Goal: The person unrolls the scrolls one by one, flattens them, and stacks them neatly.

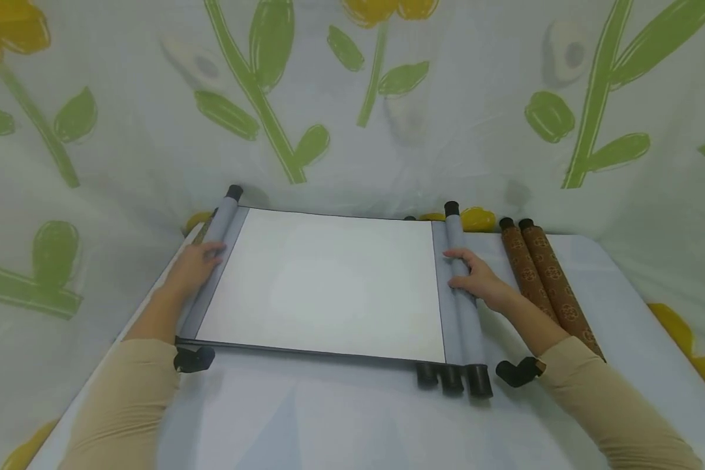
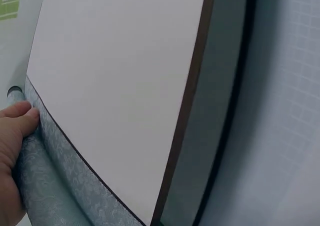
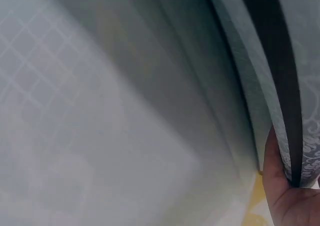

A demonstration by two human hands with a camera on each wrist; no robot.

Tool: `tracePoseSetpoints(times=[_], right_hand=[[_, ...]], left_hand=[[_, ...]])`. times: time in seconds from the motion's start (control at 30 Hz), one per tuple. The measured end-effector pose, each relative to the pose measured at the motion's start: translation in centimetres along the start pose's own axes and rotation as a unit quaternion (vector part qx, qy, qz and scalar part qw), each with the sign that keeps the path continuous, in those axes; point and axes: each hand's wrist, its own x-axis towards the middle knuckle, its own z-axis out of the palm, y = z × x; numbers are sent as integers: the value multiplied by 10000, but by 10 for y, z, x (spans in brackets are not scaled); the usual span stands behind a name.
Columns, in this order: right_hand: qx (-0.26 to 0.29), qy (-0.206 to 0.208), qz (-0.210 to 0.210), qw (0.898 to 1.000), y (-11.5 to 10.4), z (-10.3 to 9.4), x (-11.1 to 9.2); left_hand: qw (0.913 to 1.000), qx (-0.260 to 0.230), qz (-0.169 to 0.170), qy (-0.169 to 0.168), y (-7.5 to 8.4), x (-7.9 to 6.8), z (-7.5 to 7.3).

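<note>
A scroll (image 1: 335, 281) lies partly unrolled, its blank white sheet framed by grey-blue patterned fabric. My left hand (image 1: 192, 267) grips the left roll, which ends in a black knob at the far side. On the opposite side, my right hand (image 1: 480, 282) holds the right roll about halfway along it. In the left wrist view, thumb and finger of the left hand (image 2: 12, 146) pinch the fabric-covered roll (image 2: 47, 186). The right wrist view shows the right hand (image 3: 287, 203) around the roll (image 3: 309, 81), close to a dark stripe; most of its fingers are hidden.
Two brown patterned scrolls (image 1: 555, 281) with black ends lie side by side right of the right hand. Black knobs (image 1: 451, 378) of other rolls stick out under the scroll's near right corner. A white table (image 1: 329, 418) carries everything, with a flower-printed curtain (image 1: 435, 156) behind it.
</note>
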Motion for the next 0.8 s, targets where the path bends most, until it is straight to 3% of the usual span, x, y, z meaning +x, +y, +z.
tracePoseSetpoints(times=[0.2,0.43,0.6,0.8], right_hand=[[43,25,76,10000,6,4,5],[5,-34,273,9996,15,8,5],[34,-118,309,9994,13,8,7],[91,-173,363,9992,12,7,7]], left_hand=[[9968,767,-14,203,-2,-1,14],[9965,743,141,354,2,-8,23],[9916,1150,284,512,-1,-11,28],[9901,1242,407,513,-5,-12,30]])
